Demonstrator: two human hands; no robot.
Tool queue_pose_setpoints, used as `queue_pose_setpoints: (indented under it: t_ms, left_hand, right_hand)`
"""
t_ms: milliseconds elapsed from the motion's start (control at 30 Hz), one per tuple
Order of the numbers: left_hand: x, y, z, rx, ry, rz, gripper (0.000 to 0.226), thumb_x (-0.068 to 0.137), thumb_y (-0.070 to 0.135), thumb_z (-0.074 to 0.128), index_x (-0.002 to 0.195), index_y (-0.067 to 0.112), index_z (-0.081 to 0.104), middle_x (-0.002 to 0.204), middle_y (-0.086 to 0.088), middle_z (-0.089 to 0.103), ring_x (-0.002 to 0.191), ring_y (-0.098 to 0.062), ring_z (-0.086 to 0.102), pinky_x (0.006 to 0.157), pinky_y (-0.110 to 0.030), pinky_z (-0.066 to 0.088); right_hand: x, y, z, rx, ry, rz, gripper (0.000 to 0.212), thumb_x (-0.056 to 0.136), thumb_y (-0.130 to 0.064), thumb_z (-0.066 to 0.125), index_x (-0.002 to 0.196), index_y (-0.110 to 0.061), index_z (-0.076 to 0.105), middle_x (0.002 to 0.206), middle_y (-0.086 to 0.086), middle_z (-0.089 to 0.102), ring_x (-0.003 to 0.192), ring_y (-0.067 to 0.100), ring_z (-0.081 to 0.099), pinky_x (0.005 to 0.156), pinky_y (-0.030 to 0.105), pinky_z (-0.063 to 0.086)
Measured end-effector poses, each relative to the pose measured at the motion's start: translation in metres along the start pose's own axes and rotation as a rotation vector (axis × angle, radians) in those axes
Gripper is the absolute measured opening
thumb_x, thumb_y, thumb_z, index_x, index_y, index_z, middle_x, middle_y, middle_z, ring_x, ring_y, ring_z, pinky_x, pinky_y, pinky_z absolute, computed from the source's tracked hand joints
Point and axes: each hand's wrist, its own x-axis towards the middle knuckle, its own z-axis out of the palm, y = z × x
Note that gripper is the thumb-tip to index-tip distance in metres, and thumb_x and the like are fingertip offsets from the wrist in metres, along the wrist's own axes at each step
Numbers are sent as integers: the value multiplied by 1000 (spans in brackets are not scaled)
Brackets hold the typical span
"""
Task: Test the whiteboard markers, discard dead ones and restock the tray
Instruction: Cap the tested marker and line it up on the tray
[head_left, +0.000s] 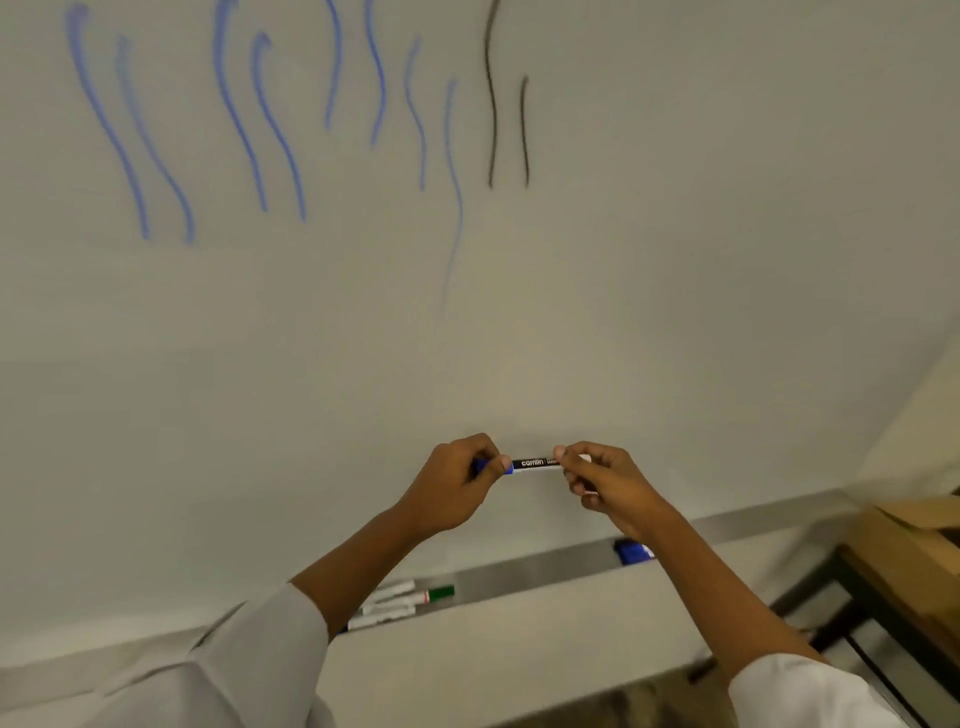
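We see a slim cylindrical marker (535, 463) held level between both hands in front of the whiteboard (675, 234), long axis running left to right. Its barrel is smooth plastic, black band with white "camlin" lettering over a white lower strip, and a blue cap at the end in the left hand (457, 486). That hand has its fingers curled around the cap, thumb pressed on the cap's edge. The right hand (605, 480) pinches the other end of the barrel between thumb and fingertips, the rest of the fingers folded under; the far tip is hidden by those fingers. Both wrists come out of white fabric sleeves (270, 654).

Below the left forearm, the metal tray (524, 569) is a long dull grey ledge along the board's lower edge. In it lie several white-barrelled markers (387, 605) bunched side by side, one with a green cap (440, 593) pointing right. Under the right wrist, a blue object (631, 551) sits in the tray, blurred, we cannot tell what it is.

Above the hands the board is glossy off-white, with wavy blue strokes (234, 119) to the upper left and two thin black strokes (506, 124) right of them. Right of the right arm, a wooden table (904, 566) on dark metal legs
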Motion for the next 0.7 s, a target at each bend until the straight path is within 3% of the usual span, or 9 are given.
queue_pose_setpoints:
  t_ms: [167,233,300,367,467,700]
  left_hand:
    - [2,-49,86,67,-102,-91,16,89,24,66,89,8,66,75,-13,64,67,-28,57,64,-36,47]
    - [4,-68,116,123,-142,-144,15,87,24,68,89,9,67,76,-10,65,67,-25,56,66,-38,49]
    - [4,-84,143,184,-168,-201,12,86,24,67,90,12,67,79,-5,64,68,-20,55,64,-32,47]
    - [5,-97,168,243,-194,-246,11,88,24,65,93,15,66,86,-5,64,75,-18,56,66,-25,42]
    - [9,-114,197,348,-239,-276,14,91,26,60,100,17,65,98,-8,60,85,-22,57,75,-27,46]
    - [23,-143,228,480,-337,-237,21,96,29,52,107,16,64,109,-4,60,104,-19,52,86,-32,47]
  right_hand:
    - [9,72,-51,-261,0,101,8,86,-24,76,90,-18,78,74,-3,69,62,8,60,52,20,43]
    - [16,97,-66,-415,-20,78,8,86,-25,76,91,-18,77,80,-6,72,66,4,64,57,16,46]
    - [26,121,-78,-613,-78,34,10,87,-23,74,93,-16,76,88,-4,73,72,3,64,64,12,46]
    - [36,145,-88,-766,-138,1,10,89,-22,71,94,-13,75,86,-2,70,77,13,63,69,19,48]
    - [49,172,-95,-928,-161,-8,14,91,-25,68,99,-14,74,93,1,72,84,20,64,80,37,54]
    - [69,196,-103,-1247,-222,-38,21,97,-35,56,112,-29,70,110,2,67,105,19,57,82,38,54]
